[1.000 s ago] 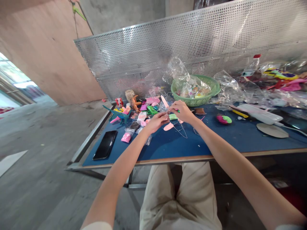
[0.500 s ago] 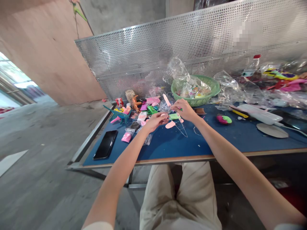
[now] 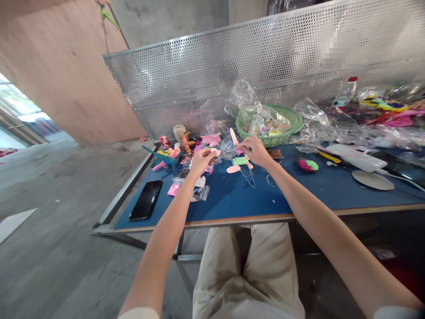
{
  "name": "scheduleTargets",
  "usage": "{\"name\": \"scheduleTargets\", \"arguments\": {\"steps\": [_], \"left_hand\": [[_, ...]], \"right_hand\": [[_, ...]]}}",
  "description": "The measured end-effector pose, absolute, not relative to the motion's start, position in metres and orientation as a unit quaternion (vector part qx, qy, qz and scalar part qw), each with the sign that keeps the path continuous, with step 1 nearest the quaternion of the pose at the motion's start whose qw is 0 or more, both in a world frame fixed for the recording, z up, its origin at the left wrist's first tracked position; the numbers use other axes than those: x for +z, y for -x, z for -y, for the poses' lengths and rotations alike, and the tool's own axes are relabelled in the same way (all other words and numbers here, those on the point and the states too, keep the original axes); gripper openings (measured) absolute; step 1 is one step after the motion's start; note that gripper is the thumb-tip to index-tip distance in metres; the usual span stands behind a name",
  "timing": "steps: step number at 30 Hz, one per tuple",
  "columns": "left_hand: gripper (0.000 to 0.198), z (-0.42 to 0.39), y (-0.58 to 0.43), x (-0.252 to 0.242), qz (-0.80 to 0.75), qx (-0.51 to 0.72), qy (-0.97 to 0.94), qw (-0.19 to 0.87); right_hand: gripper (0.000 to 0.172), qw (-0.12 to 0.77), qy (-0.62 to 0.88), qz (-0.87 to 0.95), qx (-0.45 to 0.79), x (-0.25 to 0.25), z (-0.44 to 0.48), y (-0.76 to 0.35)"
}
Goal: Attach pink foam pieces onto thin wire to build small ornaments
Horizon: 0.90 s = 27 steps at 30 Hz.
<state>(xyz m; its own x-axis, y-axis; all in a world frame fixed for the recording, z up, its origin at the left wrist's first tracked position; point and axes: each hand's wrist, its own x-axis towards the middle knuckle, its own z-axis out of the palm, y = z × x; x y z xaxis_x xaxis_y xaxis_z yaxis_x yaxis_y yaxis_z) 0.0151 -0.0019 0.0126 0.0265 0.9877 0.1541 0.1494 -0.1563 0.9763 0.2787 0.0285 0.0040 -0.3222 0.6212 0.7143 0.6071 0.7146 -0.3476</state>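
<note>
My left hand (image 3: 201, 162) pinches a small pale pink piece of what looks like modelling clay (image 3: 215, 152), over the pile of coloured pieces. To its right, my right hand (image 3: 255, 150) has its fingers closed on a pink and green clay figure (image 3: 241, 161) with thin wires trailing onto the table. A long pink part (image 3: 233, 136) of it sticks up beside the fingertips, and a flat pink oval (image 3: 233, 169) juts out to the left. My fingers hide exactly where the right hand grips it. Below my left hand lie small plastic packets (image 3: 200, 193).
A black phone (image 3: 146, 200) lies at the blue table's left. A teal clay figure (image 3: 169, 162) stands behind it. At the back are a green basket (image 3: 275, 141) with plastic bags and a perforated metal screen (image 3: 186, 75). Rightward sit a pink-green lump (image 3: 308, 165) and a yellow cutter (image 3: 329, 157).
My left hand has moved left, away from the figure, carrying the pale pink piece. My right hand stays nearly in place with the figure.
</note>
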Motion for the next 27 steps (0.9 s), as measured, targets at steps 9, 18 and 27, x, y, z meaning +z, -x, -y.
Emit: {"name": "scheduleTargets", "arguments": {"steps": [9,18,27], "left_hand": [[0.029,-0.009,0.043,0.032,-0.543,0.506,-0.642,0.192],[0.022,-0.007,0.065,0.037,-0.547,0.411,-0.718,0.129],[0.017,-0.017,0.077,0.023,-0.55,0.286,-0.777,0.111]], "right_hand": [[0.031,0.435,0.402,0.805,0.011,0.0,-0.03,-0.275],[0.027,0.418,0.411,0.81,0.012,-0.002,-0.03,-0.27],[0.028,0.41,0.419,0.81,0.014,-0.006,-0.031,-0.267]]}}
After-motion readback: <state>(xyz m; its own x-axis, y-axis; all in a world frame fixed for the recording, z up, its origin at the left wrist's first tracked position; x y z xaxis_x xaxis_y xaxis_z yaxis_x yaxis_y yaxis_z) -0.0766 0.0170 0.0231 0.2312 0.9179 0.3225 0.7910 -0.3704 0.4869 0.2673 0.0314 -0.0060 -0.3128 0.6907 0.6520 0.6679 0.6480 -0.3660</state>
